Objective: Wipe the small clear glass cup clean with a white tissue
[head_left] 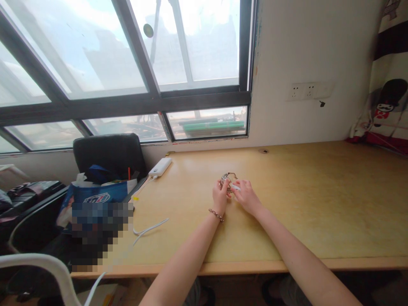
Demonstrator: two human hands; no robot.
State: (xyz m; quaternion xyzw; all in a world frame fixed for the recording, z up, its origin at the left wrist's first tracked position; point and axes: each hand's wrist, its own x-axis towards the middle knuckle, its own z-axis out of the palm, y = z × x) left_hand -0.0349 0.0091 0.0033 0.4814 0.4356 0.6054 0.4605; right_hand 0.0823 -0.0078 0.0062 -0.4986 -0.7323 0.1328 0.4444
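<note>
My left hand (219, 195) is closed on a curved, brown-and-pale patterned band (230, 174), which arches above the fingertips; its exact kind I cannot make out. Beside it, my right hand (247, 196) is closed on a small white object (235, 187) that points toward the band. Whether the white piece touches the band is too small to tell. Both hands are close together, low over the middle of the wooden table (306, 204). A beaded bracelet (216, 215) circles my left wrist.
A white power bank (161, 167) with a cable lies at the table's back left. Another white cable (150, 228) crosses the left edge. A black chair (108, 155) holding a blue bag (102, 193) stands left. Behind are a window and wall sockets (307, 90).
</note>
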